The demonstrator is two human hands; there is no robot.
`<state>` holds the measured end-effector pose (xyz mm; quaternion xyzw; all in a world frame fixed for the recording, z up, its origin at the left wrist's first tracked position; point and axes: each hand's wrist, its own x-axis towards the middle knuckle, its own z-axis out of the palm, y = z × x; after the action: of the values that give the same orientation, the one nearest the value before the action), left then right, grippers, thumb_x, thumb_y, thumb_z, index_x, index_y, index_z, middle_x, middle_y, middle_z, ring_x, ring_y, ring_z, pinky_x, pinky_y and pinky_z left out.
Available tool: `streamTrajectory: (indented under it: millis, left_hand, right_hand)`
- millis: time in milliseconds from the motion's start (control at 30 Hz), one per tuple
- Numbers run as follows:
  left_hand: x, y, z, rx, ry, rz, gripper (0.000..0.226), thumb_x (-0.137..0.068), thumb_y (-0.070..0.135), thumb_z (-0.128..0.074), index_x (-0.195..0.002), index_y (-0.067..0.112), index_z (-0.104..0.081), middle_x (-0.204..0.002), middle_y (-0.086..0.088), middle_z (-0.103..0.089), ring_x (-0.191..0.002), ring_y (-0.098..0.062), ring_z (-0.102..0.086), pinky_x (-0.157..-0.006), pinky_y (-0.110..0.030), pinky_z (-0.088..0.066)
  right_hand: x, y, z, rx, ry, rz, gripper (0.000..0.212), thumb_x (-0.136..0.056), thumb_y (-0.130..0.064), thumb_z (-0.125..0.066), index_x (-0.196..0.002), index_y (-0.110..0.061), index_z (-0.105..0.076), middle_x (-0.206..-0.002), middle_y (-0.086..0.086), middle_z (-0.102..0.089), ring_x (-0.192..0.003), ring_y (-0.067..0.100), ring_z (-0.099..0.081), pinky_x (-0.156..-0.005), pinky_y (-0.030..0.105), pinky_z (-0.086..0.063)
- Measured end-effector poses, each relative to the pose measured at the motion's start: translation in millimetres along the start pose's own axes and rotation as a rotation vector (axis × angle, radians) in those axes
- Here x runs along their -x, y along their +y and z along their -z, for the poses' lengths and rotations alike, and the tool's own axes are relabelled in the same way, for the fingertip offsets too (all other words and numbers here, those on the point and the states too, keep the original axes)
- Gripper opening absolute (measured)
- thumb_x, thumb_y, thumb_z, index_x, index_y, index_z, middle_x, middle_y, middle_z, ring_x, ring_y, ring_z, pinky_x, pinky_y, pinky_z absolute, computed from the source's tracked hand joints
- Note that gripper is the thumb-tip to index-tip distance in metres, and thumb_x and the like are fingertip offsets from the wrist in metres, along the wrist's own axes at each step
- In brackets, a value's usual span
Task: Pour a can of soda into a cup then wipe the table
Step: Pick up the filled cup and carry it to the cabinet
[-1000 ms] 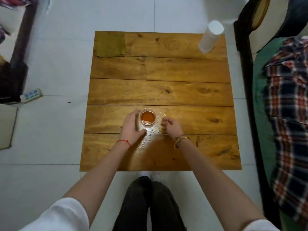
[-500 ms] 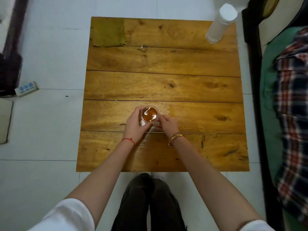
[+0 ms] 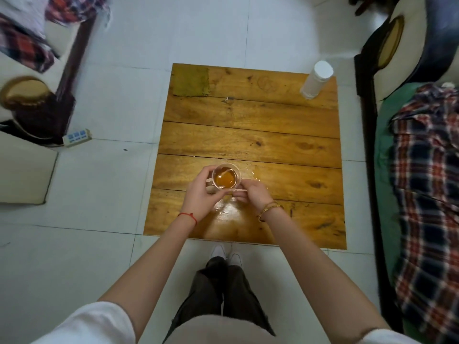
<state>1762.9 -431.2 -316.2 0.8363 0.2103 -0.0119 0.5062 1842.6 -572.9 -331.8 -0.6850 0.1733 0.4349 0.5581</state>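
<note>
A clear cup (image 3: 226, 179) of amber soda is held just above the wooden table (image 3: 248, 135), near its front middle. My left hand (image 3: 202, 194) grips the cup's left side with curled fingers. My right hand (image 3: 253, 194) pinches it low on the right side. A wet, shiny spill (image 3: 229, 214) lies on the planks under and in front of the cup, with drops to its right. A green cloth (image 3: 191, 81) lies flat at the table's far left corner. No soda can is in view.
A tall white container (image 3: 315, 80) stands at the table's far right corner. A bed with a plaid blanket (image 3: 427, 184) runs along the right. A power strip (image 3: 77, 137) lies on the white tiles at left, beside dark furniture.
Both hands closed in on the cup and lifted it slightly off the table. My head rose and drew back, so the table looks smaller and more floor shows.
</note>
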Motion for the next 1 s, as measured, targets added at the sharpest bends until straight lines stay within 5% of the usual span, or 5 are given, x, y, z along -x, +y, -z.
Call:
streamTrajectory:
  millis: [367, 567, 767, 1000]
  left_hand:
    - [123.4, 51.9, 62.2, 0.008, 0.066, -0.033, 0.063, -0.07, 0.03, -0.085, -0.125, 0.02, -0.056, -0.119, 0.009, -0.063, -0.108, 0.0, -0.058, -0.091, -0.018, -0.051]
    - [188.3, 56.7, 89.7, 0.076, 0.166, 0.039, 0.063, -0.069, 0.03, -0.086, -0.124, 0.026, -0.055, -0.117, 0.011, -0.061, -0.104, 0.006, -0.056, -0.083, -0.005, -0.047]
    - [231.6, 50.4, 130.6, 0.131, 0.319, 0.111, 0.064, -0.069, 0.032, -0.085, -0.125, 0.023, -0.055, -0.118, 0.008, -0.061, -0.106, 0.0, -0.057, -0.092, -0.02, -0.052]
    - [273.1, 10.8, 196.5, 0.16, 0.513, 0.161, 0.068, -0.069, 0.032, -0.085, -0.129, 0.02, -0.055, -0.12, 0.005, -0.063, -0.111, -0.007, -0.06, -0.095, -0.025, -0.053]
  right_hand:
    - [143.4, -6.2, -21.4, 0.06, -0.143, 0.015, 0.024, -0.099, -0.015, -0.045, -0.086, -0.009, -0.064, -0.082, 0.007, -0.067, -0.069, 0.015, -0.061, -0.052, 0.014, -0.052]
    - [186.7, 7.1, -49.1, 0.139, -0.228, 0.049, 0.03, -0.1, -0.011, -0.039, -0.086, -0.008, -0.065, -0.083, 0.009, -0.068, -0.068, 0.015, -0.06, -0.059, 0.017, -0.053]
    - [206.5, 8.2, -99.6, 0.261, -0.325, 0.087, 0.031, -0.101, -0.016, -0.039, -0.102, -0.003, -0.067, -0.092, 0.01, -0.07, -0.073, 0.015, -0.062, -0.067, 0.02, -0.054]
    - [218.1, 9.4, -194.8, 0.377, -0.48, 0.094, 0.029, -0.1, -0.014, -0.039, -0.097, -0.006, -0.067, -0.091, 0.011, -0.07, -0.075, 0.017, -0.062, -0.075, 0.026, -0.053]
